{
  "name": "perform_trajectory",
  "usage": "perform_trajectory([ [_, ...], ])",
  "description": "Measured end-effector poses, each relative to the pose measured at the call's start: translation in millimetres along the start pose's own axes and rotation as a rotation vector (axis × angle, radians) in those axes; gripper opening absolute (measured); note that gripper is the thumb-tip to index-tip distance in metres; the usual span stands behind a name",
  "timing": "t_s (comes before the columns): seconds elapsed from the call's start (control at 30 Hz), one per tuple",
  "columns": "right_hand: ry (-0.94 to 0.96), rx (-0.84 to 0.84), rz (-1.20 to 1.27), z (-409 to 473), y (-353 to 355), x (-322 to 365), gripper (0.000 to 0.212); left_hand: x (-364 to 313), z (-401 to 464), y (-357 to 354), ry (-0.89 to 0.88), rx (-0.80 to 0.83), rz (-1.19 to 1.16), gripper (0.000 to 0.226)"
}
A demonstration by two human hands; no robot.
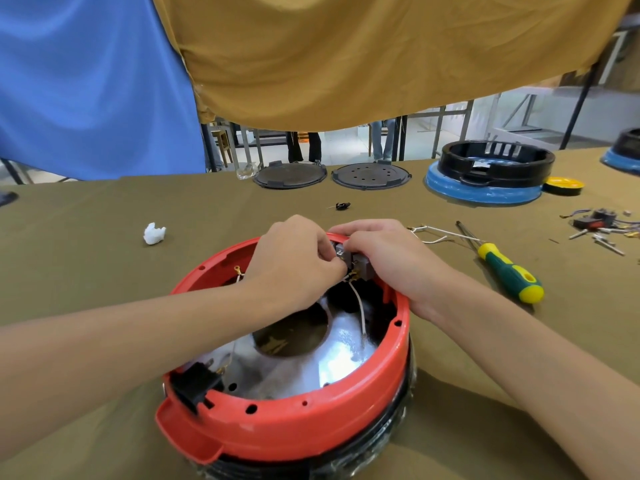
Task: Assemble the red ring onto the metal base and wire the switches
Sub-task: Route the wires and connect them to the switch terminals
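Note:
The red ring (pixel 311 424) sits around the shiny metal base (pixel 332 355), which has a round hole in its middle, on the table in front of me. Grey switches (pixel 360 265) are set in the ring's far wall. My left hand (pixel 294 258) pinches something small at the switches' left side; what it pinches is hidden by the fingers. My right hand (pixel 384 254) grips the switch block from above and the right. A white wire (pixel 360 313) runs from the switches down to the base. A black socket (pixel 197 382) sits in the ring's near-left wall.
A green-and-yellow screwdriver (pixel 509 271) lies right of the ring, with loose white wires (pixel 436 235) beside it. Spare switches and terminals (pixel 595 225) lie far right. Two dark round plates (pixel 291 174), a black ring on a blue base (pixel 485 188) and a white wad (pixel 154 233) lie farther back.

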State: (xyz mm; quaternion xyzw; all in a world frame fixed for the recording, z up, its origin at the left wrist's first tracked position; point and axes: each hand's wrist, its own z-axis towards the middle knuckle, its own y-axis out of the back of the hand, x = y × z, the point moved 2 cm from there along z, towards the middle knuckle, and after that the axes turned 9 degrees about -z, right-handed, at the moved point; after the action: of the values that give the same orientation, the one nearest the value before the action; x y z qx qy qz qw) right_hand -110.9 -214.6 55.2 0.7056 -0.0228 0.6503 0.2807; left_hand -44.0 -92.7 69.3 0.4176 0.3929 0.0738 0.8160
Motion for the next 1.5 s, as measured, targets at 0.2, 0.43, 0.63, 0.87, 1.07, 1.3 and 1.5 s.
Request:
perform_trajectory([
  [0.2, 0.004, 0.028, 0.005, 3, 0, -2, 0.035, -5, 3, 3, -0.018, 0.037, 0.044, 0.018],
  [0.43, 0.04, 0.065, -0.056, 7, 7, -3, 0.028, 15, 15, 49, -0.018, 0.1, 0.175, 0.031],
  [0.63, 0.072, 0.113, 0.003, 16, 19, -3, 0.028, 71, 20, 63, 0.082, 0.324, -0.075, 0.013],
  [0.87, 0.106, 0.108, -0.005, 22, 38, -8, 0.022, 79, 22, 61, 0.116, 0.22, -0.014, 0.013],
  [1.07, 0.083, 0.04, -0.051, 29, 40, -14, 0.027, 81, 26, 73, 0.322, 0.431, -0.109, 0.022],
  [1.3, 0.1, 0.012, -0.021, 33, 46, -19, 0.019, 89, 30, 40, 0.187, 0.304, -0.563, 0.016],
  [1.5, 0.037, -0.475, 0.095, 45, 88, -34, 0.023, 110, 25, 43, 0.233, 0.36, -0.789, 0.051],
])
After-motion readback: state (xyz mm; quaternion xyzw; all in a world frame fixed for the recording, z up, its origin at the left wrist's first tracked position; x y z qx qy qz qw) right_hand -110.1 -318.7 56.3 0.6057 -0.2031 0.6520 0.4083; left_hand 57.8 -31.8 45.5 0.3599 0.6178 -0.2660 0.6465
